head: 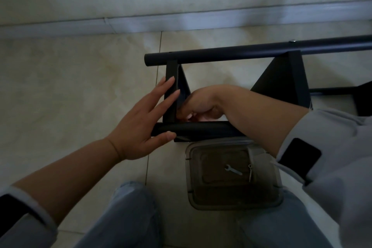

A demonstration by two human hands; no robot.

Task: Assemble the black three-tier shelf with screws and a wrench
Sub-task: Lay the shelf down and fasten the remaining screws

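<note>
On the floor at center, toward two o'clock, lies the black shelf (241, 78). It seems stiff, light metal, best held by its tubes. The left hand (145, 121) presses flat, fingers straight; the right hand (201, 106) curls inside, holding something I cannot tell.

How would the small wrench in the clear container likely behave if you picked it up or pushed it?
The wrench looks thin, flat and metallic, so probably stiff and light. Lying flat on the clear container, it would likely slide, not roll. Its thinness may make pinching it up fiddly.
</note>
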